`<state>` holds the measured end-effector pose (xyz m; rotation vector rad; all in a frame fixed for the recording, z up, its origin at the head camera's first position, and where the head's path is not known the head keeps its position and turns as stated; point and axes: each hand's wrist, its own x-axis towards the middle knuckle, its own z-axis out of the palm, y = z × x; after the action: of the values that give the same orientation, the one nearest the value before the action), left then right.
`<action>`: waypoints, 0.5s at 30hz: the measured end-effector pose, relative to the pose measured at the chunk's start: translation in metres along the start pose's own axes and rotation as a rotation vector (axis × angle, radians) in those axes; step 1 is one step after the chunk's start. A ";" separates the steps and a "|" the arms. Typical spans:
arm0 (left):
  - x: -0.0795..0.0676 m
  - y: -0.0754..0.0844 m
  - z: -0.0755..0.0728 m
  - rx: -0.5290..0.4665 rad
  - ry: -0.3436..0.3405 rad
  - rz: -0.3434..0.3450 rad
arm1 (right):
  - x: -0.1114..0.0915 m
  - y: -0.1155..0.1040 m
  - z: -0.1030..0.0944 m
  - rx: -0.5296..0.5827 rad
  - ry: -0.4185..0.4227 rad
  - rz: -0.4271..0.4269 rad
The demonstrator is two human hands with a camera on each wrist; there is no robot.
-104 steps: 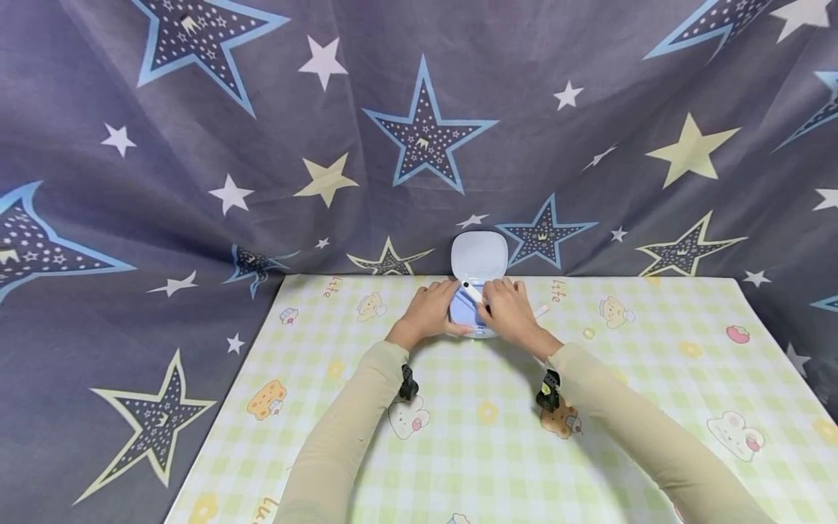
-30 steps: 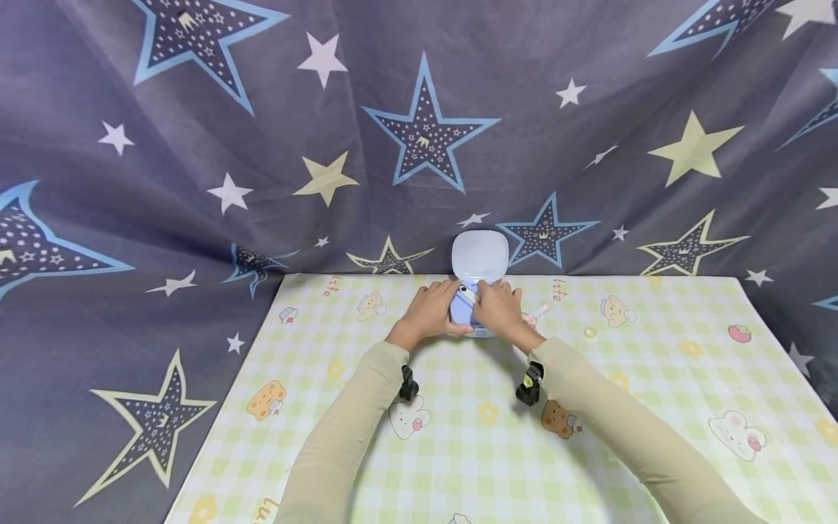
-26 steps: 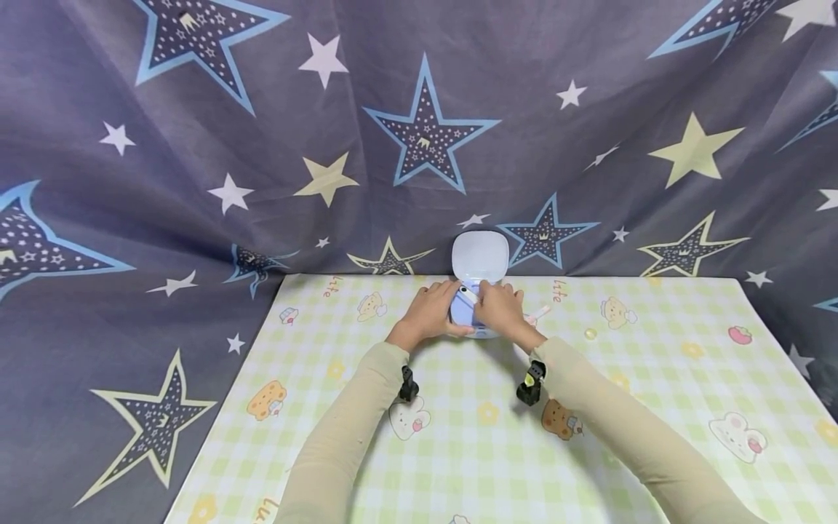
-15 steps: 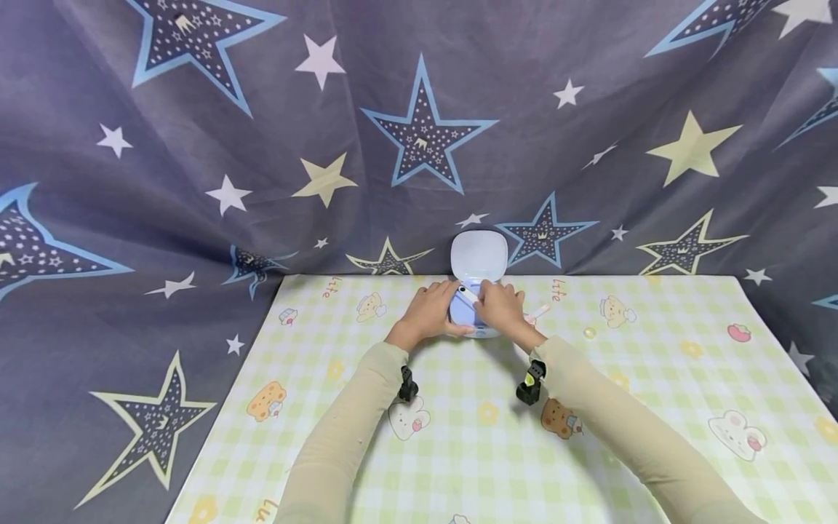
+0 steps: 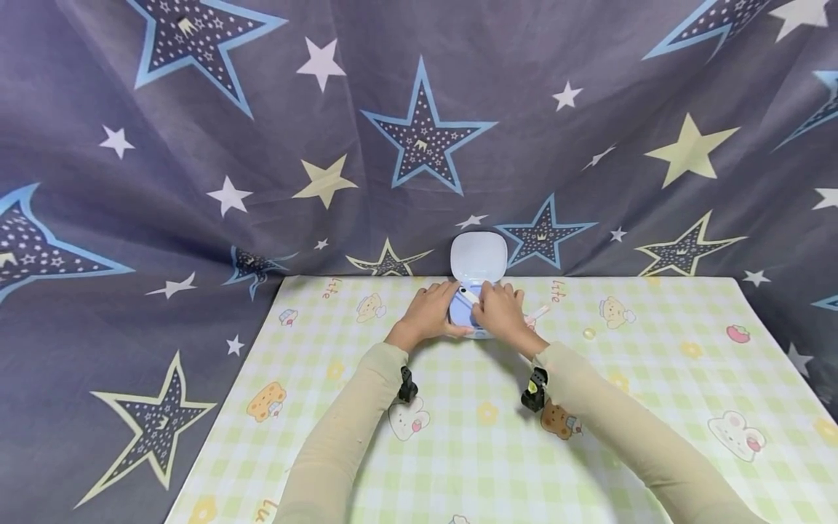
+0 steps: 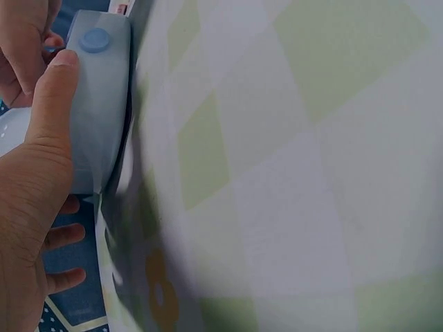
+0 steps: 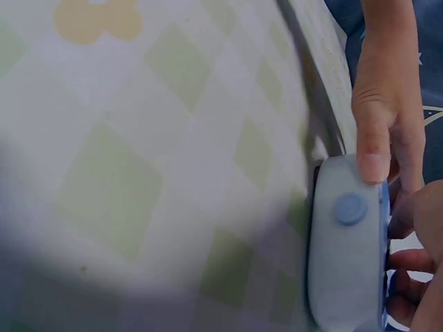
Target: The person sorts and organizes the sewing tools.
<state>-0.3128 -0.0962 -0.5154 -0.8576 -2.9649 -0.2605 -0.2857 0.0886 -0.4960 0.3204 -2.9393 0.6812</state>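
A light-blue case (image 5: 462, 316) with its pale lid (image 5: 479, 256) raised stands near the table's far edge. My left hand (image 5: 428, 311) holds the case's left side; in the left wrist view its thumb (image 6: 54, 97) lies along the front wall near a round blue button (image 6: 95, 40). Over the case, my right hand (image 5: 500, 309) pinches a slim white piece (image 5: 469, 295) with a round black spot at its end. The fingers cover the rest of that piece, and I cannot tell what it is. In the right wrist view, the right fingers (image 7: 408, 283) curl behind the front wall.
A pink-and-white stick-like thing (image 5: 538, 314) lies on the table just right of my right hand. A green checked cloth (image 5: 458, 451) with cartoon prints covers the table. A dark star-patterned curtain (image 5: 275, 145) hangs right behind the case.
Since the earliest frame, my right hand and wrist have shifted left over the case, covering more of the white piece and exposing more of the pink thing. My left hand has stayed put.
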 end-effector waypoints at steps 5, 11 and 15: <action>-0.002 0.001 0.000 0.002 -0.005 -0.001 | -0.004 0.005 0.006 -0.022 0.028 -0.031; -0.004 0.002 -0.001 -0.010 0.003 -0.002 | -0.006 0.007 0.009 -0.047 0.061 -0.054; -0.003 0.001 -0.001 -0.008 0.010 -0.002 | -0.005 0.007 0.011 -0.073 0.085 -0.067</action>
<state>-0.3103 -0.0971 -0.5151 -0.8515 -2.9579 -0.2767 -0.2825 0.0905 -0.5097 0.3717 -2.8503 0.5637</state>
